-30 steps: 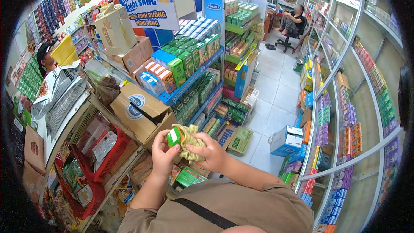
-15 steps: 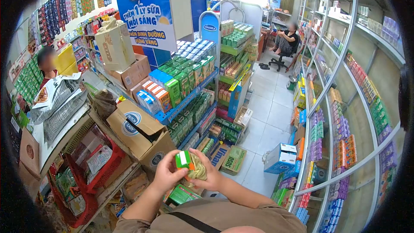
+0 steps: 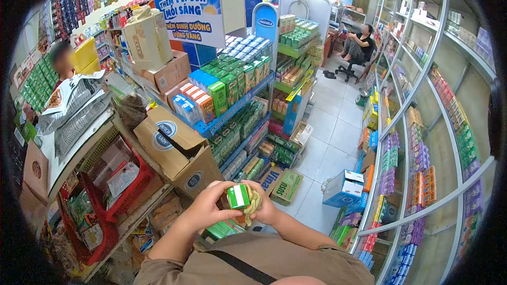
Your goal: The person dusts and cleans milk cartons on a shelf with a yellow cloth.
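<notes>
My left hand (image 3: 211,207) is closed round a small green carton (image 3: 232,198) with a white band on its face. Against the carton's other side, my right hand (image 3: 268,212) grips a crumpled yellowish cloth (image 3: 255,200). Both hands meet in front of my chest, with cloth and carton touching. Beneath them, partly hidden by my forearm, is a larger green box (image 3: 223,229). Just left of the hands stands an open brown cardboard box (image 3: 185,161) marked Dutch Lady.
Milk cartons fill a blue display rack (image 3: 211,126) ahead. Red baskets (image 3: 119,211) stand at the left, and a metal shelf (image 3: 417,126) lines the right. A blue-white box (image 3: 343,189) sits on the tiled floor (image 3: 330,126). One person (image 3: 359,47) sits at the back; another (image 3: 62,63) is at the left.
The carton has turned in my hands, so its green-and-white face shows more and its orange part is hidden. The hands have shifted slightly right in view, and the camera has moved a little.
</notes>
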Demonstrator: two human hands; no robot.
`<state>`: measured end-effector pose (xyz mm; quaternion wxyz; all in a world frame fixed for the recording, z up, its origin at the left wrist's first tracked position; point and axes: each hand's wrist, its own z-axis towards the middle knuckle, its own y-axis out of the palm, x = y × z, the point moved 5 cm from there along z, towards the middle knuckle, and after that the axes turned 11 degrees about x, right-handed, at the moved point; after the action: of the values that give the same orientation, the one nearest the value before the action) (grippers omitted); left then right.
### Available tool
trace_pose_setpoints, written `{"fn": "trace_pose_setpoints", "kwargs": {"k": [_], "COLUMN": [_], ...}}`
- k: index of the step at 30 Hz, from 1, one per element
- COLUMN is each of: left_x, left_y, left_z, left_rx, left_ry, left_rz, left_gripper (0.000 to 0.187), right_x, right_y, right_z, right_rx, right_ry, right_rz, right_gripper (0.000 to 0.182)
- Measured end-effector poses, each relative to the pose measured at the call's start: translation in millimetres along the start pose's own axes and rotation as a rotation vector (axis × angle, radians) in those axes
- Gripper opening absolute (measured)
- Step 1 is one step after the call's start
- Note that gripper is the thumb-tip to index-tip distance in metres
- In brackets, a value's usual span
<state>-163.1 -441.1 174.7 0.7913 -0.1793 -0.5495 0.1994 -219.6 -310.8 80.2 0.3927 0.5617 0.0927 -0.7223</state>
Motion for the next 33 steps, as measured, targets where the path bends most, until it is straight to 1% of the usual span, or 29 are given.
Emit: {"fn": "trace_pose_setpoints", "kwargs": {"k": [2, 5, 6, 8, 9, 10, 11, 13, 14, 17, 18, 21, 22, 24, 25, 26, 27, 29, 30, 33], "left_x": [-3, -1, 2, 12, 15, 19, 20, 17, 15, 10, 14, 13, 16, 23, 24, 24, 25, 25, 24, 18], "left_y": [-1, -5, -5, -5, -5, -5, -4, -2, -1, 0, 0, 5, 6, 8, 10, 11, 12, 16, 18, 16], "left_z": [-7, -10, -9, -5, -4, -4, -4, -6, -7, -10, -10, -18, -17, -18, -17, -15, -15, -14, -14, -15], "left_rx": [0.035, 0.015, -0.031, -0.127, -0.145, -0.163, -0.180, -0.142, -0.124, -0.086, -0.057, 0.015, 0.039, 0.087, 0.104, 0.123, 0.142, 0.131, 0.130, 0.150], "left_ry": [-0.079, -0.056, -0.042, -0.017, -0.050, -0.083, -0.115, -0.104, -0.100, -0.096, -0.073, -0.006, 0.074, 0.229, 0.267, 0.306, 0.345, 0.304, 0.289, 0.200], "left_rz": [-0.141, -0.208, -0.166, -0.084, -0.087, -0.090, -0.093, -0.124, -0.141, -0.060, -0.003, -0.091, -0.055, 0.014, 0.039, 0.064, 0.090, 0.129, 0.137, 0.071], "left_gripper": [0.063, 0.063, 0.063, 0.063, 0.063, 0.062, 0.062, 0.061, 0.060, 0.058, 0.057, 0.057, 0.058, 0.058, 0.059, 0.059, 0.060, 0.060, 0.061, 0.062], "right_x": [11, 32, 38, 40, 39, 34, 34, 37, 42, 48, 41, 33, 30, 31, 28, 26, 26, 30, 30, 25], "right_y": [0, -7, -8, -12, -13, -13, -16, -21, -24, -32, -32, -48, -53, -54, -52, -46, -43, -37, -37, -35], "right_z": [1, -3, -3, -5, -5, -4, -5, -9, -12, -20, -19, -16, -12, -4, 0, -1, -3, -4, -2, -4], "right_rx": [-0.012, -0.018, -0.010, -0.037, -0.050, -0.043, -0.031, -0.005, 0.039, 0.194, 0.233, 0.545, 0.541, 0.414, 0.349, 0.279, 0.287, 0.303, 0.320, 0.317], "right_ry": [0.072, 0.192, 0.249, 0.273, 0.285, 0.268, 0.269, 0.272, 0.256, 0.269, 0.225, 0.150, 0.149, 0.135, 0.128, 0.156, 0.179, 0.222, 0.167, 0.183], "right_rz": [0.113, 0.073, 0.153, 0.133, 0.124, 0.149, 0.152, 0.155, 0.177, 0.190, 0.131, -0.199, -0.251, -0.136, -0.080, -0.108, -0.088, -0.046, -0.090, -0.032], "right_gripper": [0.098, 0.099, 0.098, 0.097, 0.097, 0.091, 0.090, 0.086, 0.077, 0.068, 0.061, 0.058, 0.064, 0.071, 0.075, 0.086, 0.087, 0.088, 0.080, 0.063]}}
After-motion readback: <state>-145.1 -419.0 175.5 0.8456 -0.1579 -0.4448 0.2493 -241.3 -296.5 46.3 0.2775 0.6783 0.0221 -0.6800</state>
